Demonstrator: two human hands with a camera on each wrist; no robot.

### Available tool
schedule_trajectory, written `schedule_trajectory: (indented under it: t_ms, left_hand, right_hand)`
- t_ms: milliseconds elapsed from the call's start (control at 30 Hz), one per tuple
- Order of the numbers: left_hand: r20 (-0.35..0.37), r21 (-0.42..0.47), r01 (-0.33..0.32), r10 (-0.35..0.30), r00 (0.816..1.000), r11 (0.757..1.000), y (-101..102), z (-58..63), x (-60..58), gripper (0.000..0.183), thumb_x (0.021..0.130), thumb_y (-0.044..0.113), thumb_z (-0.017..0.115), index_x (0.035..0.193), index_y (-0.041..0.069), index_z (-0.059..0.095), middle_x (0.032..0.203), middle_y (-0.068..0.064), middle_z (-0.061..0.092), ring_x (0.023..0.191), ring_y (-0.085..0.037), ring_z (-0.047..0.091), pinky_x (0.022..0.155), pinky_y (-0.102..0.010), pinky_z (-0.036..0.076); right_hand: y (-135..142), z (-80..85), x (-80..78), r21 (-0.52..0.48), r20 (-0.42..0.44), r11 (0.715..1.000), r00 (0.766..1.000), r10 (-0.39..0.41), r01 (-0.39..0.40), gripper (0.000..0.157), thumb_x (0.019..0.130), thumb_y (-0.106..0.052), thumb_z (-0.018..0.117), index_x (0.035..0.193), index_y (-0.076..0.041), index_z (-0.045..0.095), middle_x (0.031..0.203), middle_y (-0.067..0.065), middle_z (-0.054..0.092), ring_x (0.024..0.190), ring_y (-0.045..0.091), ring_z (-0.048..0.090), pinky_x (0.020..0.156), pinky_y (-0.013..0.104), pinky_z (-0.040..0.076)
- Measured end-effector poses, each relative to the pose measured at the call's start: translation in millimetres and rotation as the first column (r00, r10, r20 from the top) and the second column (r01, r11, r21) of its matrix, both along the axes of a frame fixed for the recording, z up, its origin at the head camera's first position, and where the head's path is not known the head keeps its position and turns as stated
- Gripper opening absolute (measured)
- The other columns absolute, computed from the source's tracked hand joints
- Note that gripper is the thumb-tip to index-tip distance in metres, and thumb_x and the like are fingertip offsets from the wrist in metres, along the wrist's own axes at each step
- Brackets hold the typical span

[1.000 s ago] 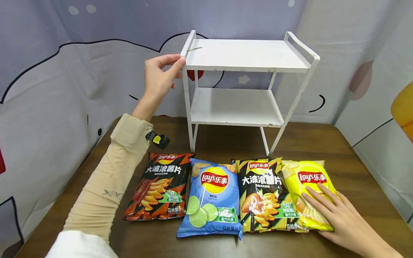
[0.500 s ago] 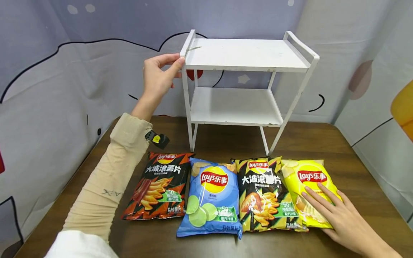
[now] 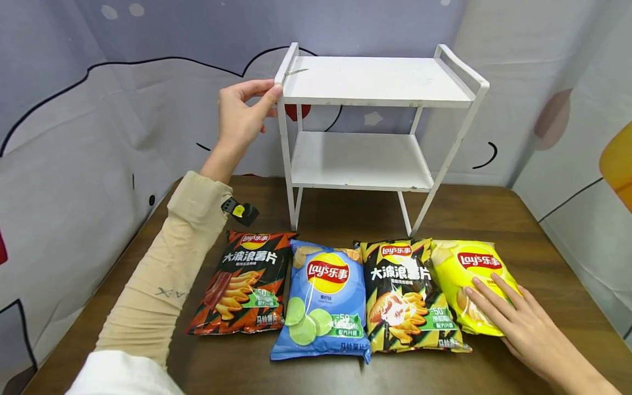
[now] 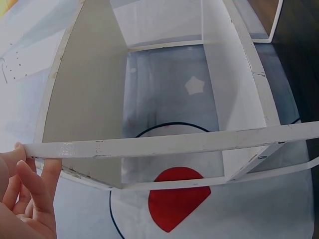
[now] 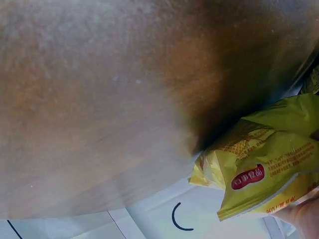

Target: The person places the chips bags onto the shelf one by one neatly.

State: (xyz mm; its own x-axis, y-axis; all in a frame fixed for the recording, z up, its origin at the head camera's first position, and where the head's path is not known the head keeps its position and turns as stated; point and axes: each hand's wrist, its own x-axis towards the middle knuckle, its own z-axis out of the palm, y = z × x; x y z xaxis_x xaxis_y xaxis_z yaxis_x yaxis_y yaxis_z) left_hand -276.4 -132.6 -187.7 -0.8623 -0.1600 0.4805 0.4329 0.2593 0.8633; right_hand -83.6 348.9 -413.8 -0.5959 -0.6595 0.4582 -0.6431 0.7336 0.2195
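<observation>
My left hand (image 3: 242,118) pinches the upper left corner of a white two-tier rack (image 3: 375,82). In the left wrist view, fingers (image 4: 37,191) and thumb meet at the end of the rack's side bar (image 4: 159,145). My right hand (image 3: 528,329) grips the lower end of a yellow bag of potato chips (image 3: 456,269), its fingers laid over the front and the thumb hidden beneath. The right wrist view shows the back of this yellow bag (image 5: 284,154) tilted above the table, with part of the hand (image 5: 306,219) at its edge.
Left of the yellow bag lie a black-and-yellow chip bag (image 3: 400,296), a blue one (image 3: 326,307) and a black-and-red one (image 3: 244,285). The rack stands behind them on the brown wooden table (image 3: 558,263). A patterned curtain (image 3: 148,109) surrounds the table.
The lower end of the yellow bag has risen and shifted slightly away from me with my right hand. My left hand stays at the rack's corner.
</observation>
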Motion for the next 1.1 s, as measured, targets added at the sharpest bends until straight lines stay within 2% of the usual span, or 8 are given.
schedule_trajectory:
  t_ms: [167,300,633,900,1100]
  left_hand:
    - [0.0,-0.006,0.0,0.0,1.0,1.0,0.0,-0.3,-0.2,0.032,0.085,0.026,0.074,0.11,0.006,0.073,0.101,-0.003,0.07,0.06,-0.006,0.067,0.038,-0.015,0.042]
    - [-0.002,-0.007,0.003,-0.003,1.0,1.0,0.4,-0.8,-0.6,0.031,0.085,0.026,0.074,0.11,0.006,0.073,0.101,-0.003,0.07,0.06,-0.004,0.066,0.038,-0.015,0.041]
    - [-0.012,-0.02,0.001,-0.001,1.0,1.0,1.3,-2.0,0.0,0.031,0.085,0.026,0.074,0.11,0.007,0.073,0.102,-0.004,0.07,0.061,-0.005,0.066,0.038,-0.015,0.041]
    - [-0.013,-0.025,-0.007,0.007,1.0,1.0,2.3,-1.6,0.6,0.031,0.085,0.026,0.074,0.11,0.007,0.073,0.102,-0.005,0.07,0.06,-0.003,0.065,0.038,-0.015,0.041]
    - [-0.016,-0.023,-0.007,0.007,1.0,1.0,3.2,-1.5,1.2,0.031,0.086,0.025,0.073,0.11,0.006,0.073,0.102,-0.005,0.07,0.059,-0.003,0.065,0.038,-0.015,0.041]
  right_hand:
    - [-1.2,4.4,0.8,0.014,0.006,1.0,1.0,-0.02,0.02,0.056,0.107,-0.022,0.002,0.142,-0.017,0.047,0.15,0.005,0.042,0.148,0.025,0.021,0.125,0.034,-0.003]
    - [-1.1,5.9,1.5,0.022,0.001,1.0,1.0,-0.019,0.019,0.055,0.107,-0.02,0.004,0.142,-0.016,0.046,0.151,0.007,0.041,0.147,0.028,0.021,0.126,0.04,-0.001]
    - [1.4,6.8,2.0,-0.024,0.039,0.999,0.999,-0.02,0.021,0.055,0.107,-0.024,0.005,0.142,-0.014,0.046,0.153,0.008,0.036,0.149,0.026,0.015,0.124,0.052,0.003]
    - [3.2,10.6,-0.3,-0.061,-0.03,0.998,1.0,0.005,-0.007,0.051,0.107,-0.022,0.01,0.139,-0.014,0.049,0.152,0.006,0.039,0.148,0.026,0.02,0.126,0.044,0.004]
    - [4.9,16.8,-0.8,-0.049,-0.064,0.999,0.998,0.001,-0.004,0.051,0.107,-0.02,0.01,0.141,-0.017,0.047,0.155,0.002,0.035,0.148,0.026,0.021,0.125,0.046,0.004]
